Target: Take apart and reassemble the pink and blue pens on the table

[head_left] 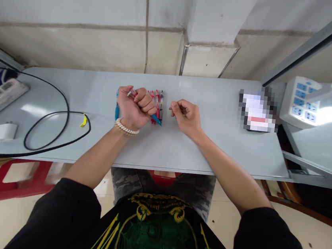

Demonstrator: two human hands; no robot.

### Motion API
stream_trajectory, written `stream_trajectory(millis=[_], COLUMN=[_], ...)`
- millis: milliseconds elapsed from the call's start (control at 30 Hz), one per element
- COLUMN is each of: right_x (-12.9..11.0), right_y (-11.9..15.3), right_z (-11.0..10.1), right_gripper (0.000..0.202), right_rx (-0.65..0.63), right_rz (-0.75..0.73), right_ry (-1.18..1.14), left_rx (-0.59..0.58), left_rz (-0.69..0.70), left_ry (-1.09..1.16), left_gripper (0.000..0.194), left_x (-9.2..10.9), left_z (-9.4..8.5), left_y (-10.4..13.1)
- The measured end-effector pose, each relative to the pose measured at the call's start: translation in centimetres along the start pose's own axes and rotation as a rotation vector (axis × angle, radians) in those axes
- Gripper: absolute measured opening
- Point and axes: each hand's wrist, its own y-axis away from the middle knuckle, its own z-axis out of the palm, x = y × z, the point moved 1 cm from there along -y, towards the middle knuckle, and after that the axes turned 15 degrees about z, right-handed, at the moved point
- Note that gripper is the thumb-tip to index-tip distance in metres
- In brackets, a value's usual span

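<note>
My left hand [134,107] is turned palm up and curled closed round a pen. The blue end of that pen [156,120] sticks out below the little finger, and a reddish tip shows between thumb and forefinger. Several pens with red or pink parts [157,96] lie side by side on the table, partly hidden by this hand. A dark-tipped clear pen [162,100] lies at the right of that row. Another blue object [117,111], partly covered, lies left of the hand. My right hand [187,115] is closed in a pinch right of the row; anything in its fingertips is hidden.
On the grey table [163,152], a black cable [68,109] loops at left, near a white charger plug [5,131] and a power strip [2,100]. A phone [257,111] lies at right, by a socket block [302,102]. A wall stands behind.
</note>
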Motion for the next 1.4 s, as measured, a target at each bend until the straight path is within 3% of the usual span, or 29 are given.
stream_trajectory(millis=[133, 333, 433, 500, 600, 700, 800, 967, 1167, 1300, 1400], right_x=[0.8, 2.6, 3.0, 2.9, 2.6, 2.3, 2.0, 1.4, 1.2, 1.5, 1.5], right_y=[-0.5, -0.9, -1.0, -1.1, -1.3, -1.5, -1.4, -0.9, -0.8, -0.8, -0.5], right_z=[0.1, 0.5, 0.9, 1.1, 1.3, 1.3, 1.1, 0.8, 0.6, 0.6, 0.9], right_gripper=[0.064, 0.026, 0.026, 0.026, 0.024, 0.02, 0.017, 0.022, 0.007, 0.005, 0.006], right_rx=[-0.008, -0.054, -0.12, -0.15, -0.175, -0.175, -0.16, -0.129, -0.126, -0.032, -0.019], right_rz=[-0.054, -0.247, -0.292, -0.299, -0.293, -0.261, -0.188, -0.117, -0.092, -0.076, -0.161], right_ry=[0.057, 0.411, 0.619, 0.697, 0.74, 0.741, 0.729, 0.788, 0.703, 0.452, 0.209], left_rx=[-0.062, -0.066, 0.075, 0.041, -0.133, -0.266, -0.276, -0.226, -0.279, -0.36, -0.323], left_rz=[0.065, 0.224, 0.458, 0.551, 0.677, 0.834, 0.828, 0.811, 0.843, 0.841, 0.746], left_ry=[-0.025, -0.236, -0.499, -0.734, -1.169, -1.502, -1.663, -1.686, -1.681, -1.438, -1.173], left_gripper=[0.066, 0.063, 0.022, 0.042, 0.059, 0.053, 0.038, 0.027, 0.02, 0.021, 0.041], left_x=[0.0, 1.2, 1.7, 1.8, 1.5, 1.1, 0.4, 0.4, 0.7, -0.8, -1.8], left_z=[-0.5, -1.5, -3.4, -5.1, -7.6, -9.4, -10.4, -10.5, -8.3, -7.2, -6.9], left_y=[-0.2, -2.2, -4.2, -5.4, -6.6, -7.3, -7.6, -7.1, -6.1, -5.8, -5.7])
